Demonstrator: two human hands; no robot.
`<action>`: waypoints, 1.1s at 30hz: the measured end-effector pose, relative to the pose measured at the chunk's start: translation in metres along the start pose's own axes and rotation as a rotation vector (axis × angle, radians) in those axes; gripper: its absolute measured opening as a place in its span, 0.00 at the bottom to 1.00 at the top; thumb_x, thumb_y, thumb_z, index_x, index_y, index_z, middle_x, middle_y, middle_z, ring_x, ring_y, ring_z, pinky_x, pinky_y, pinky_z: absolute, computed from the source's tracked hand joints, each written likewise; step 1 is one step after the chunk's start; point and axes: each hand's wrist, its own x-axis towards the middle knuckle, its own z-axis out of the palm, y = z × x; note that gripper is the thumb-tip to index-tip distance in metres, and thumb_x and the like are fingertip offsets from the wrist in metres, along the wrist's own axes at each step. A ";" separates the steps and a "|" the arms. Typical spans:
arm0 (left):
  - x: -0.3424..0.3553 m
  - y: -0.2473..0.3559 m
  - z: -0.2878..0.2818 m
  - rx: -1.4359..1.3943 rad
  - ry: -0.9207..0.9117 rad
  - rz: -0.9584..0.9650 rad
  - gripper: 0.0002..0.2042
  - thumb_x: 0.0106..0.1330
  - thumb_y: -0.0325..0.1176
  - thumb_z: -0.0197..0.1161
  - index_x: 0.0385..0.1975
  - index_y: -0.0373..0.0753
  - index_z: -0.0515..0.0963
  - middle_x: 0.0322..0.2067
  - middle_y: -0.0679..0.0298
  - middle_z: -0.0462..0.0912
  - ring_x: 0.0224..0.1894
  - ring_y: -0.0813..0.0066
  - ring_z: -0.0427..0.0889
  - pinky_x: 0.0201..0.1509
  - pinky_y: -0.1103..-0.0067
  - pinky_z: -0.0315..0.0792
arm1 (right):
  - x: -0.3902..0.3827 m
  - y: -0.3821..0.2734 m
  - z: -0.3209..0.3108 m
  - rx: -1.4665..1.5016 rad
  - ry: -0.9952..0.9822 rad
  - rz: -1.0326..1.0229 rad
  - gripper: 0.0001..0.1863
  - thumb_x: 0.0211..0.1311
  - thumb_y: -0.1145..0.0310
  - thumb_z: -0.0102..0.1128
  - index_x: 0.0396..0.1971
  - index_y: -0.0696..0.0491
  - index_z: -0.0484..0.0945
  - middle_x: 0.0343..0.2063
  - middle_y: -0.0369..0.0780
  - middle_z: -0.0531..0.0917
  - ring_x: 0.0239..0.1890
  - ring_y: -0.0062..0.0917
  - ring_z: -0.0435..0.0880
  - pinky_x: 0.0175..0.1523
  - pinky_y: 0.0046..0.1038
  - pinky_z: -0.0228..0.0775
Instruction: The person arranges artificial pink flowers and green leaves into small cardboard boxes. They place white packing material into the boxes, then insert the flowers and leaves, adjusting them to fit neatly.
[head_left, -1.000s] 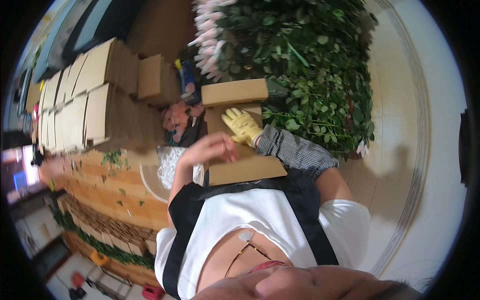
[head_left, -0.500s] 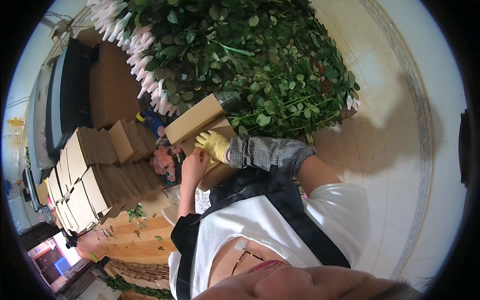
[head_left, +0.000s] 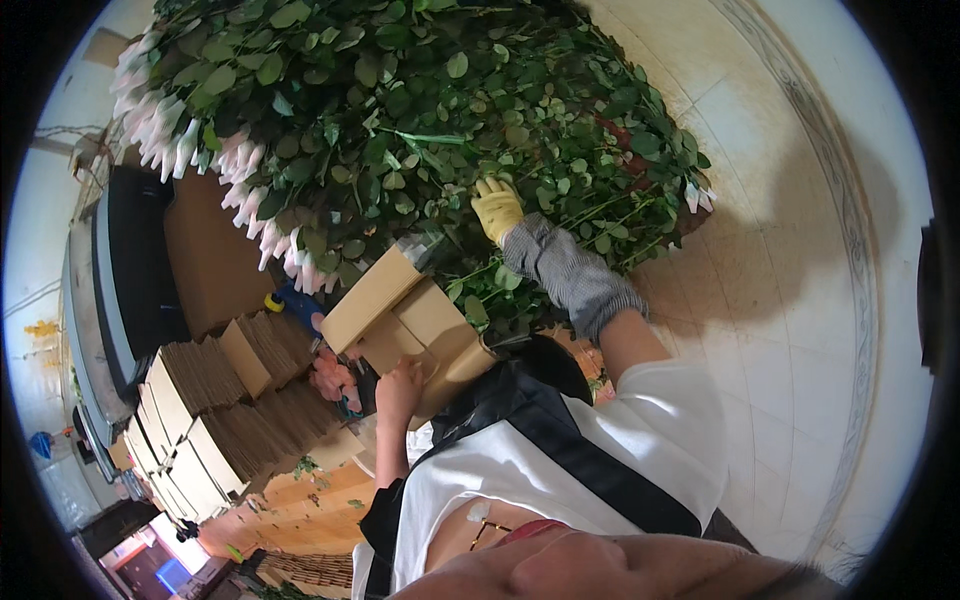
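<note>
My left hand (head_left: 402,385), bare, rests on the brown cardboard (head_left: 435,322) in front of my body. Its fingers are curled together, and whatever they may hold is hidden. The cardboard is folded, with a raised panel along its far left side. My right hand (head_left: 497,208), in a yellow glove and a grey checked sleeve, reaches out over a large heap of leafy green stems (head_left: 420,150). Its fingers are stretched out and touch the leaves, with nothing visible in them. White and pale pink wrapped flower heads (head_left: 240,170) line the heap's left edge.
Stacks of flat cardboard pieces (head_left: 225,400) stand on the left. Near them lie a blue tool with a yellow end (head_left: 295,302) and some pink artificial-looking petals (head_left: 332,380). A large dark box (head_left: 140,270) stands behind. Pale tiled floor (head_left: 760,330) runs along the right.
My right hand has left the cardboard and moved away to the leaves. My left hand stays low on the cardboard, its fingers now curled. The view has shifted a little.
</note>
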 end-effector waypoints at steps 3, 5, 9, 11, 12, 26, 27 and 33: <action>-0.003 -0.001 0.000 -0.034 0.011 0.004 0.11 0.67 0.42 0.58 0.37 0.41 0.77 0.26 0.46 0.84 0.30 0.45 0.85 0.33 0.57 0.79 | 0.020 0.007 0.011 0.122 0.187 0.022 0.08 0.62 0.69 0.55 0.38 0.52 0.81 0.56 0.44 0.77 0.63 0.39 0.70 0.70 0.42 0.58; -0.012 0.002 -0.001 -0.047 0.000 -0.051 0.11 0.68 0.42 0.57 0.36 0.41 0.77 0.24 0.46 0.83 0.28 0.46 0.85 0.32 0.58 0.80 | 0.036 -0.017 -0.042 0.099 0.212 0.056 0.06 0.63 0.69 0.55 0.36 0.52 0.79 0.56 0.44 0.79 0.64 0.38 0.70 0.73 0.41 0.54; -0.016 -0.012 0.012 0.016 0.053 0.004 0.12 0.69 0.42 0.56 0.35 0.39 0.77 0.21 0.47 0.82 0.25 0.47 0.85 0.28 0.58 0.79 | 0.046 -0.010 -0.133 0.182 0.241 0.188 0.12 0.49 0.75 0.65 0.37 0.52 0.79 0.47 0.41 0.82 0.57 0.37 0.75 0.73 0.42 0.56; 0.000 -0.015 0.011 0.043 0.069 0.086 0.13 0.69 0.43 0.56 0.35 0.38 0.77 0.21 0.47 0.82 0.25 0.47 0.84 0.27 0.58 0.79 | 0.033 0.014 -0.163 0.172 0.454 -0.027 0.17 0.47 0.81 0.63 0.40 0.51 0.80 0.45 0.41 0.82 0.53 0.38 0.77 0.70 0.43 0.62; 0.000 -0.021 0.011 0.058 0.092 0.121 0.13 0.69 0.43 0.56 0.35 0.38 0.76 0.19 0.48 0.82 0.23 0.47 0.84 0.25 0.58 0.78 | 0.033 0.006 -0.178 0.228 0.473 -0.120 0.16 0.48 0.81 0.62 0.39 0.51 0.80 0.46 0.41 0.82 0.54 0.38 0.77 0.70 0.42 0.62; 0.042 -0.093 -0.012 -0.736 -0.348 0.410 0.18 0.72 0.42 0.61 0.56 0.39 0.79 0.50 0.60 0.75 0.52 0.71 0.76 0.57 0.78 0.71 | -0.111 -0.091 -0.116 0.161 -0.218 -0.262 0.12 0.58 0.74 0.53 0.35 0.46 0.85 0.28 0.40 0.82 0.32 0.35 0.82 0.41 0.36 0.74; 0.033 -0.084 -0.014 -0.818 -0.381 0.336 0.19 0.68 0.36 0.66 0.56 0.37 0.78 0.48 0.59 0.76 0.52 0.67 0.75 0.58 0.75 0.69 | -0.113 -0.093 -0.111 0.332 -0.140 -0.253 0.10 0.56 0.74 0.54 0.34 0.49 0.84 0.28 0.40 0.83 0.33 0.36 0.82 0.41 0.36 0.74; 0.030 -0.061 0.016 -0.561 0.054 0.326 0.16 0.56 0.29 0.68 0.46 0.35 0.83 0.40 0.53 0.79 0.45 0.58 0.80 0.52 0.72 0.74 | -0.128 -0.062 -0.033 0.824 -0.295 -0.083 0.12 0.62 0.66 0.59 0.42 0.55 0.77 0.38 0.38 0.81 0.43 0.31 0.80 0.48 0.33 0.73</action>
